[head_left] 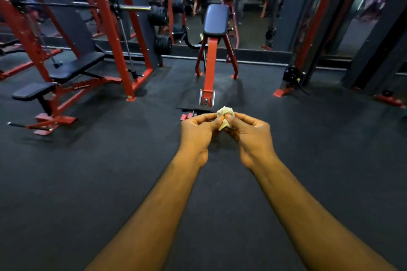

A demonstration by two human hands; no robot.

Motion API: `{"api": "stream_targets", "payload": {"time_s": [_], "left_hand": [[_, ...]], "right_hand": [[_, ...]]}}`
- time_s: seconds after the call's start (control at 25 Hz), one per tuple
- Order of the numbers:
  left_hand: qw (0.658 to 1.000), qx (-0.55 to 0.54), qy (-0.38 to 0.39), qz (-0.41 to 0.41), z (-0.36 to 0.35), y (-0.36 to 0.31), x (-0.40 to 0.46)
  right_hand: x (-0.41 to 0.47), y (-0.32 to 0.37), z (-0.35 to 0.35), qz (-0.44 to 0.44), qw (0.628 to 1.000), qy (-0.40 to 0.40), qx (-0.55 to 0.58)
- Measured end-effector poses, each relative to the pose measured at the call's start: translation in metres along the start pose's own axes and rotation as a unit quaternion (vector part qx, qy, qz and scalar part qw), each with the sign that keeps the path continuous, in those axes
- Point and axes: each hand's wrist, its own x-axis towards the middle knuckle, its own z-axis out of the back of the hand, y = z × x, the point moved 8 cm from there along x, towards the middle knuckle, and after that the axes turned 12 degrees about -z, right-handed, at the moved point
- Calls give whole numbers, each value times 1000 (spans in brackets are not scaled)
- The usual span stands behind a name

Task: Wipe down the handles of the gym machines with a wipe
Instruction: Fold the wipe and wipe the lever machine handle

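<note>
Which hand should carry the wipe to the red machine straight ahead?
Probably right. Both hands pinch the crumpled wipe, but more of it sits against the right hand. The left hand holds only an edge. The red machine is dead ahead, favouring neither.

We are standing on the black rubber floor (110,182), facing a red-framed padded bench machine (212,50); a red-framed black adjustable bench (66,72) is sitting left of it.

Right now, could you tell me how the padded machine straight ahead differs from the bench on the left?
The padded machine has one pad, raised high on a single red post. The bench has two separate pads, set low inside the red rack. Both have dark padding on red frames and stand on the dark floor.
</note>
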Motion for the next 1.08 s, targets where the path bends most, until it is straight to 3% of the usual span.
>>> {"api": "stream_targets", "payload": {"time_s": [0.44, 1.08], "left_hand": [[998, -17, 49, 35, -160, 111, 367], [997, -60, 45, 22, -430, 264, 915]], "right_hand": [[394, 99, 20, 13, 999, -35, 20], [992, 279, 57, -4, 999, -50, 6]]}}
